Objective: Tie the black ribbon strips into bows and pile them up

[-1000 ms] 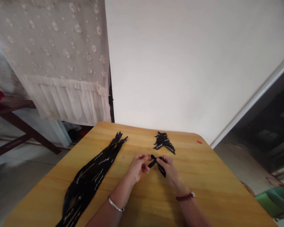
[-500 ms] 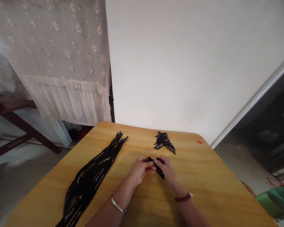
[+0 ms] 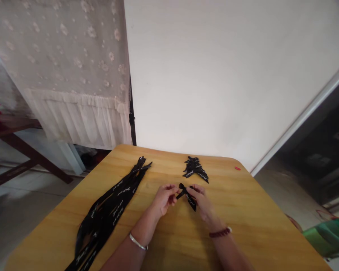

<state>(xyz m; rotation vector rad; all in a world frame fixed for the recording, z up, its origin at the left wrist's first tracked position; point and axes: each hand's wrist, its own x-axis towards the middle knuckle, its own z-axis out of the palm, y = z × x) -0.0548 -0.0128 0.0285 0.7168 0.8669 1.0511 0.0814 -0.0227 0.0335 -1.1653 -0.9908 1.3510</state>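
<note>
Two narrow grips: left hand (image 3: 164,200), right hand (image 3: 202,201) pinch black ribbon bow (image 3: 188,195); open tabletop (image 3: 251,214) rightward to edge.

Observed: black printed ribbon bow (image 3: 186,194) pinched at its centre between left hand (image 3: 165,199) and right hand (image 3: 201,200) — held over the wooden bench (image 3: 243,210). Long black ribbon strips (image 3: 107,212) lie left of both hands; small heap of ribbon bows (image 3: 194,169) lies beyond them — red scrap (image 3: 237,168) near far corner.
</note>
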